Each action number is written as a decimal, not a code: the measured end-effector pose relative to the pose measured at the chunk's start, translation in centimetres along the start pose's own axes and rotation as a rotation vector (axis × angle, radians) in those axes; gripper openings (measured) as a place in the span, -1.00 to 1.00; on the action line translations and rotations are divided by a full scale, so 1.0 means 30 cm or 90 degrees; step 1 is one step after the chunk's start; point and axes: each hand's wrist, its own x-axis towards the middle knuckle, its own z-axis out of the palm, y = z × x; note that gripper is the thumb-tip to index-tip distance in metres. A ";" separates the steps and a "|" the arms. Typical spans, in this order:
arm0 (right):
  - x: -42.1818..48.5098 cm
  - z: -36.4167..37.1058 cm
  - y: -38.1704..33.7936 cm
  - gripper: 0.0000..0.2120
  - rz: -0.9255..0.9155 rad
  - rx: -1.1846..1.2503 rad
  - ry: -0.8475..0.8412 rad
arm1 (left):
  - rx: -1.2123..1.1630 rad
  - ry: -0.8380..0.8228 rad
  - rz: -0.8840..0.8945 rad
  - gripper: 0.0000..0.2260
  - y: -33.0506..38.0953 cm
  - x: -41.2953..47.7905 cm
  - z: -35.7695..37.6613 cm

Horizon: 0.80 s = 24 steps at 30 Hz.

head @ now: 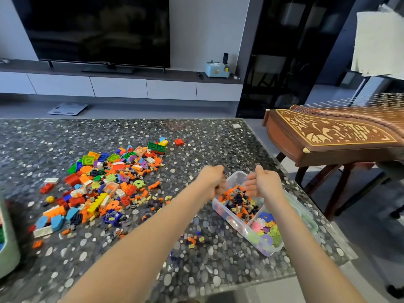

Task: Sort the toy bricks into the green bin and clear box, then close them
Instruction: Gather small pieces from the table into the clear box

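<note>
Step in hand, as judged: dropping small bricks into the clear box (238, 228), which sits on the counter (43, 145) at your right front, lid off. Your left grip (211, 181) hangs over the box's far left rim with fingers curled downward. Your right grip (266, 184) is over the far compartment, thumb up, fingers bent inward. Whether either is clamped on bricks or has let go cannot be told, since the palms face away and the left one is blurred. The far compartment already holds small orange, dark and beige bricks (240, 202), heaped close to the rim, and the near compartment holds flower-shaped pieces (265, 228). Release low and over the middle of the far compartment, not at the rim, so nothing bounces out or crosses the divider. Level the heap before you try the lid. The main pile (105, 182) lies well apart to the left, largely unsorted, with a stray cluster (194, 239) just beside the box (collect that first). The green bin (7, 237) is cut off at the left edge, so its contents and lid are not visible. A pale green-edged shape (306, 217) behind the box may be its lid, but this is not confirmed.
</note>
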 end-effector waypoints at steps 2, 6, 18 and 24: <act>0.008 -0.016 0.009 -0.52 -0.003 0.001 0.021 | 0.108 -0.004 0.022 -0.69 -0.002 0.024 0.079; 0.004 -0.030 0.031 -0.52 -0.011 -0.001 0.014 | 0.210 -0.040 -0.007 -0.72 -0.021 0.038 0.143; -0.072 0.024 0.055 -0.75 -0.150 -0.057 -0.016 | 0.259 0.036 0.119 -0.83 -0.022 -0.012 -0.053; -0.294 0.254 0.202 -0.65 -0.408 -0.287 -0.229 | 0.518 0.324 0.295 -0.78 -0.268 -0.133 -0.381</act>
